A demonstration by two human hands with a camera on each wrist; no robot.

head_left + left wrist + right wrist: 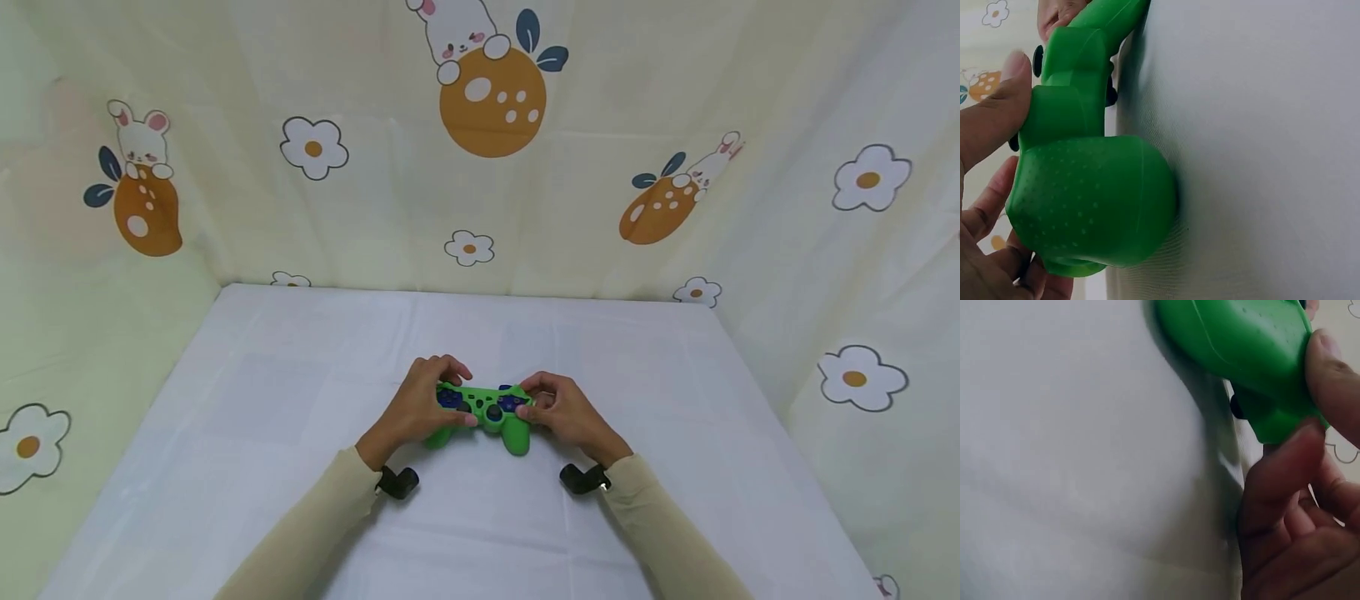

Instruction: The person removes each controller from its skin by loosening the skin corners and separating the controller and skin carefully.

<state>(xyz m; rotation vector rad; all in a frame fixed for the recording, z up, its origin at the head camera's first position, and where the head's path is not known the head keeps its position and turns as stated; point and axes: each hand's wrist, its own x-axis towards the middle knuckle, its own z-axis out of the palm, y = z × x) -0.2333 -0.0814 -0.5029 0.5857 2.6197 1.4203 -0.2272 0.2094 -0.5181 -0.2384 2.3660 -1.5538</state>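
Note:
A green silicone-covered game controller with dark blue buttons and two dark thumbsticks lies at the middle of the white table, face up. My left hand grips its left side, thumb laid across the front and fingers curving round the far edge. At the opposite end, the right hand pinches the corner between thumb and fingers. In the left wrist view the dotted underside of a rounded handle rests close to the cloth. Up close in the right wrist view, thumb and index finger press on the green cover.
White cloth covers the table. Behind it and at both sides hang pale curtains printed with rabbits, oranges and flowers. A small black camera is strapped to the left wrist, another camera to the right.

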